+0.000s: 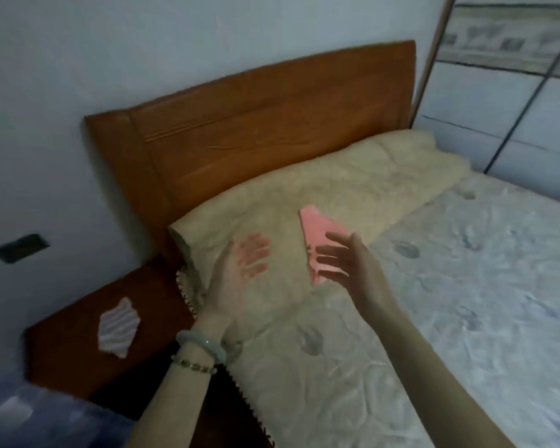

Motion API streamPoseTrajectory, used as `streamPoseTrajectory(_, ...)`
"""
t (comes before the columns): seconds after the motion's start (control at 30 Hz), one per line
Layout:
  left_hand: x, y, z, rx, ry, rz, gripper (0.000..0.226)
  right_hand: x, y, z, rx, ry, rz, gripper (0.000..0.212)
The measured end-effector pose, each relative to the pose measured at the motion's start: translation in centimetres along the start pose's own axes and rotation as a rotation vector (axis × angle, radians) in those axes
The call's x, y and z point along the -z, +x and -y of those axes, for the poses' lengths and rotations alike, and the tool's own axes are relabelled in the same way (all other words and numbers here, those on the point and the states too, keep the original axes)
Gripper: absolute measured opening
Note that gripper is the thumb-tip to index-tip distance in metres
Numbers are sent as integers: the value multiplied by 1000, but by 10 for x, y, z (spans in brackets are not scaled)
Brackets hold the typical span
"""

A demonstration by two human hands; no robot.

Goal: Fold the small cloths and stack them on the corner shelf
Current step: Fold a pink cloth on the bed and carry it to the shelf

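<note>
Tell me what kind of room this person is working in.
Most likely a bedroom. A bed with a quilted cover fills the right side, its wooden headboard stands against the wall, and a low wooden bedside stand sits in the corner to the left of it.

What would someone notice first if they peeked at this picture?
Two open hands, the left hand and the right hand, reach out above the bed. A bright pink cloth lies on the beige blanket behind the right hand. A striped white cloth sits on the wooden shelf at lower left.
</note>
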State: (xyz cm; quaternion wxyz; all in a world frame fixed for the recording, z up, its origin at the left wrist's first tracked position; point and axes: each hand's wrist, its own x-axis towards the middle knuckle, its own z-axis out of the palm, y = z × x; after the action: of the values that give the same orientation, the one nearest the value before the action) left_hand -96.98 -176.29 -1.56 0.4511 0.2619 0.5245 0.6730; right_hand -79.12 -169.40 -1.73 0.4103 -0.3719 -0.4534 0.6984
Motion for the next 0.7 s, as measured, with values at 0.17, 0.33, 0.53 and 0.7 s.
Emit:
streamPoseTrajectory(0.17,-18,105,27,128,41,222,38,21,65,-16,-4,27,-221,46)
streamPoseTrajectory(0.33,-15,218,32,157,122,372,37,5,137,-24,-37,28,-379,44)
streamPoseTrajectory(0.53,-11,302,57,214,183,477,37,3,206,-35,-32,-25,-526,28)
streamPoseTrajectory(0.7,-34,352,76,283,180,513,33,24,242,-47,-55,-8,-564,43)
